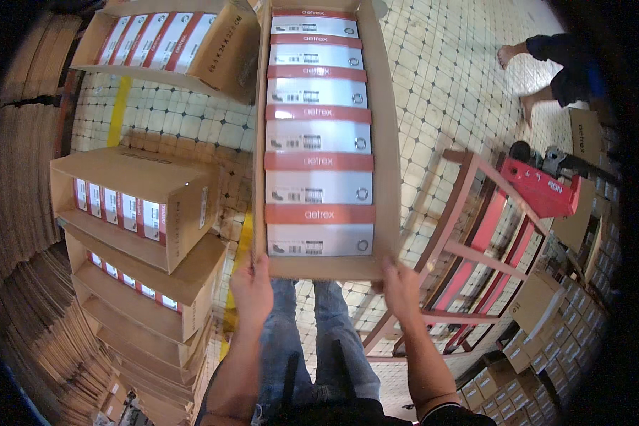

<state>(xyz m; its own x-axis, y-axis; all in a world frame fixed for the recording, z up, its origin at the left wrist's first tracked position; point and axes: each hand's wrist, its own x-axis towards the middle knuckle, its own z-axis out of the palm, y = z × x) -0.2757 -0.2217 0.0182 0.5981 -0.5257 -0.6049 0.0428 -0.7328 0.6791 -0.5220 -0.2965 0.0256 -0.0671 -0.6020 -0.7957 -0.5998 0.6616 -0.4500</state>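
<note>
A long, open cardboard carton is held out in front of me above the floor. Inside it stand several white shoe boxes with red lids, packed in one row from the near end to the far end. My left hand is closed on the carton's near left corner, with the thumb against its side. At the near right corner my right hand grips the carton in the same way; some of its fingers are blurred or hidden behind the cardboard.
Open cartons of shoe boxes are stacked at the left, with another carton at far left. Flattened cardboard lines the left edge. A red pallet jack with a frame stands right. A barefoot person is at far right.
</note>
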